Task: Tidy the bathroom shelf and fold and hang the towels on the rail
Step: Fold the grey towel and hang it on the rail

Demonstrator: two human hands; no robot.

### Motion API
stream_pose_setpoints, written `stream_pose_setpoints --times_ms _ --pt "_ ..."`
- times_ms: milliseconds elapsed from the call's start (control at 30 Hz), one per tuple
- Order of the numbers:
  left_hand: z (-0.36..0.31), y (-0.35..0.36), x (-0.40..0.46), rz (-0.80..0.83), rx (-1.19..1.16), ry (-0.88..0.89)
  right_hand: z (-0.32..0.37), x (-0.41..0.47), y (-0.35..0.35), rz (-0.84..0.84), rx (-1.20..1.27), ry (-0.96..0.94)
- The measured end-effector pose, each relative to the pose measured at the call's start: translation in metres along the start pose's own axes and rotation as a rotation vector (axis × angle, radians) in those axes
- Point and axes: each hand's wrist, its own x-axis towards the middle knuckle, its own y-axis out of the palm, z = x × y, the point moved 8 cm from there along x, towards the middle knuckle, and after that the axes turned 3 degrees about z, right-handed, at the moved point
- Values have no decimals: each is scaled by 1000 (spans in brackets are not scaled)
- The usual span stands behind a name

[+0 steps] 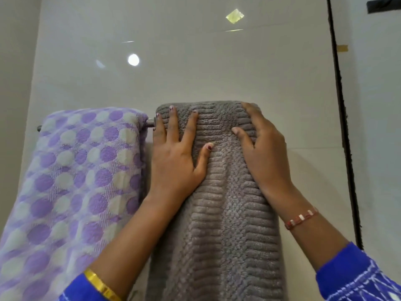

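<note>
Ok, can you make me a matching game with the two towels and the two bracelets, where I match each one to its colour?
Things:
1. Towel under both hands
2. Towel beside it on the rail
3. Bangle on the left wrist
4. Bracelet on the right wrist

Colours:
A. gold
B. purple and white dots
C. red and white
D. grey

Pairs: 1-D, 2-B, 3-A, 4-C
</note>
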Motion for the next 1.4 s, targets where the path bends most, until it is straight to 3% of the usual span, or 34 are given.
stream_pose_setpoints --times_ms 100,200,300,400,533,967,1400 --pt "1 3 -7 -39 29 -9 6 -8 -2 -47 -214 -43" --pt "3 3 -18 -61 77 73 26 -18 4 -104 -490 -243" --pt "-5 9 -36 -42 113 263 37 -38 29 43 -555 -479" --pt "-1 16 -51 14 111 294 31 -62 44 151 -600 -560" --pt "7 21 -68 37 68 204 19 -90 45 174 -562 -596" --pt "25 51 -172 189 -40 143 -14 -215 53 356 -546 -601" --pt "-1 28 -235 457 124 47 14 -276 41 520 -311 -499"
